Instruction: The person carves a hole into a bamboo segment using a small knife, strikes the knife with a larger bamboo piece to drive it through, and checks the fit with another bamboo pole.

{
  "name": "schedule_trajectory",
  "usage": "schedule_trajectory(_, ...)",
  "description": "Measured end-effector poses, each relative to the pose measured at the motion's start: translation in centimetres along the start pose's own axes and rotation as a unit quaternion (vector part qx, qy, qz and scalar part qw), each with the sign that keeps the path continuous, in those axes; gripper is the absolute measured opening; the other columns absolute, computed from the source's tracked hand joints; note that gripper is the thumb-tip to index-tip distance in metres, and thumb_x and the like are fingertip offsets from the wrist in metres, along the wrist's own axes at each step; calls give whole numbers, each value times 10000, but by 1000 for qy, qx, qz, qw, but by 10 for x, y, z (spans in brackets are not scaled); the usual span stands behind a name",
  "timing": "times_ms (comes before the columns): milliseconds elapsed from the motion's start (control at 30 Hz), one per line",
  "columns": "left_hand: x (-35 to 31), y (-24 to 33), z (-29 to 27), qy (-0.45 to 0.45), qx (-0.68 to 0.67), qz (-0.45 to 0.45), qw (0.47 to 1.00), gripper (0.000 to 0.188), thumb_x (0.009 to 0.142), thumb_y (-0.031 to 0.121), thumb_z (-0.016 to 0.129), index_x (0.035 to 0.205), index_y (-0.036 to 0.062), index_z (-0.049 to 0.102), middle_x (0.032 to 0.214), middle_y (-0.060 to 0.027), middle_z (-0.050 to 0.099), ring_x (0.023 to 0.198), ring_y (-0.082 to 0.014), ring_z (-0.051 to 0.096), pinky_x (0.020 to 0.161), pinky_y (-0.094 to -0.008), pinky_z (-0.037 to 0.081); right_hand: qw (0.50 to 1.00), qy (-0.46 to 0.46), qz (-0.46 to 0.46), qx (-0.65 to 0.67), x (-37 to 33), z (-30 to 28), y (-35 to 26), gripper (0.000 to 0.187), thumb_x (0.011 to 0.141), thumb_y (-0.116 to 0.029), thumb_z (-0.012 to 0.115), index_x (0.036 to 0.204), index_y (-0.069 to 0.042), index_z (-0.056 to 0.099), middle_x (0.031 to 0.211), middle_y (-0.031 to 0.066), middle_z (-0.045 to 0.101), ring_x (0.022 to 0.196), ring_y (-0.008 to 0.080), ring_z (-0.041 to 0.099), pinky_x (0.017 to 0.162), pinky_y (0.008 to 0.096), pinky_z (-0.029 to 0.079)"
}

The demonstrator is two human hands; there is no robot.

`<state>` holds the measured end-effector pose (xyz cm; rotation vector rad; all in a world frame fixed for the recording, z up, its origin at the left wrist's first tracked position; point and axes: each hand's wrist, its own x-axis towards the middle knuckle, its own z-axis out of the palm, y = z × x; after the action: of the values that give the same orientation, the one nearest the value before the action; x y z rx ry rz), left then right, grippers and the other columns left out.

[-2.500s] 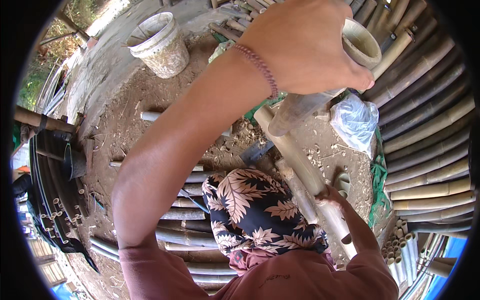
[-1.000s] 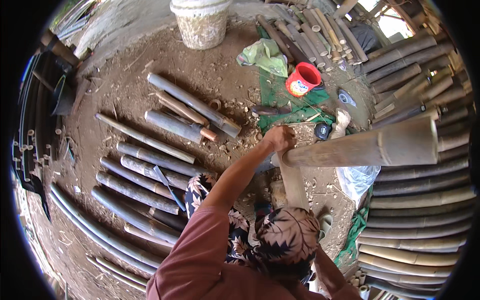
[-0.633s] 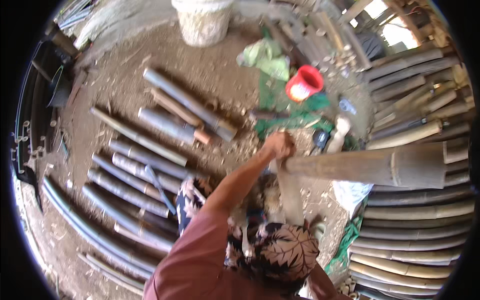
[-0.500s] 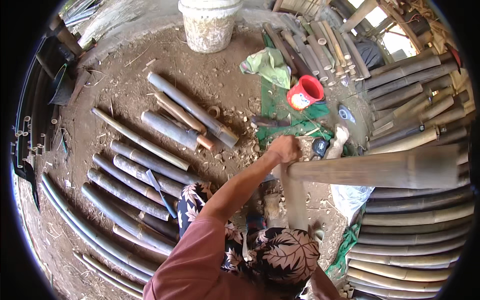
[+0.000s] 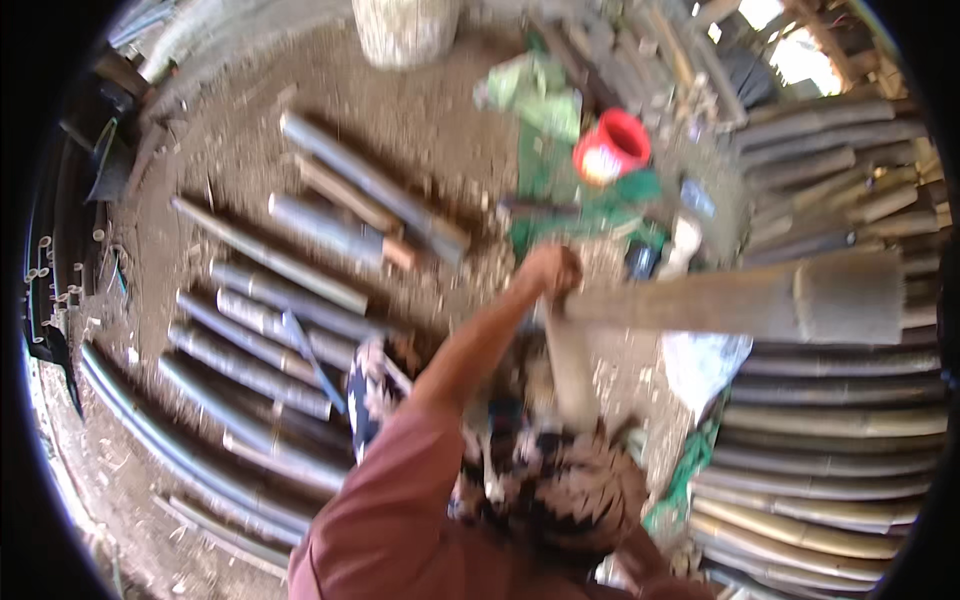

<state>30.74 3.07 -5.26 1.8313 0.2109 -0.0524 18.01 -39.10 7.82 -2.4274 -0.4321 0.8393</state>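
My left hand (image 5: 550, 270) is closed at the left end of a thick bamboo pole (image 5: 740, 300), which reaches out to the right. Just beneath that end is a pale, blurred wooden piece (image 5: 572, 375), slanting down toward my patterned trouser leg (image 5: 570, 480). How the two pieces meet is hidden by my hand and by blur. My right hand is out of sight; only part of my right arm (image 5: 650, 565) shows at the lower edge. Near the left hand are a dark round object (image 5: 641, 260) and a green net (image 5: 600, 225) on the ground.
Cut bamboo lengths (image 5: 270, 345) lie on the dirt floor to the left, one with a blue-handled tool (image 5: 314, 360) across it. More bamboo (image 5: 830, 420) is stacked at right. A red bucket (image 5: 622, 140), a green cloth (image 5: 535, 90) and a whitish bucket (image 5: 405, 30) stand or lie farther off.
The view has shifted and blurred, with the surroundings sitting higher in the picture. My left hand and the bamboo pole also appear a little farther left and higher; the grip looks the same.
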Motion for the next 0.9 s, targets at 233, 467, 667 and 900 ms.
schedule_trajectory(233, -75, 108, 131, 346, -130, -240, 898, 275, 866, 241, 534, 886, -33, 545, 935, -260, 577, 859, -434, 559, 764, -501, 455, 990, 79, 95, -64, -28, -54, 56, 706, 841, -395, 662, 1433, -168, 352, 1341, 255, 488, 1219, 426, 491, 952, 505, 435)
schedule_trajectory(467, -139, 93, 263, 147, -563, -437, 686, 902, 870, 757, 355, 1382, 21, 455, 1239, -103, 626, 1073, -391, 610, 984, -526, 421, 992, 69, 86, -58, -24, -37, 54, 707, 840, -395, 663, 1434, -170, 353, 1351, 254, 478, 1228, 425, 482, 958, 505, 432)
schedule_trajectory(667, -161, 61, 224, 276, -362, -308, 835, 645, 906, 558, 471, 1124, -40, 576, 1209, -252, 571, 1121, -337, 558, 878, -439, 457, 995, 60, 68, -44, -16, -29, 42, 708, 840, -396, 664, 1435, -173, 353, 1359, 253, 469, 1235, 424, 475, 963, 505, 430)
schedule_trajectory(900, -70, 143, 53, 379, 195, 108, 898, 380, 917, 330, 569, 1201, 83, 620, 1291, -163, 510, 1217, -359, 469, 1025, -405, 386, 995, 60, 58, -53, -5, -26, 37, 709, 839, -396, 665, 1436, -175, 354, 1370, 252, 460, 1244, 423, 467, 968, 504, 427)
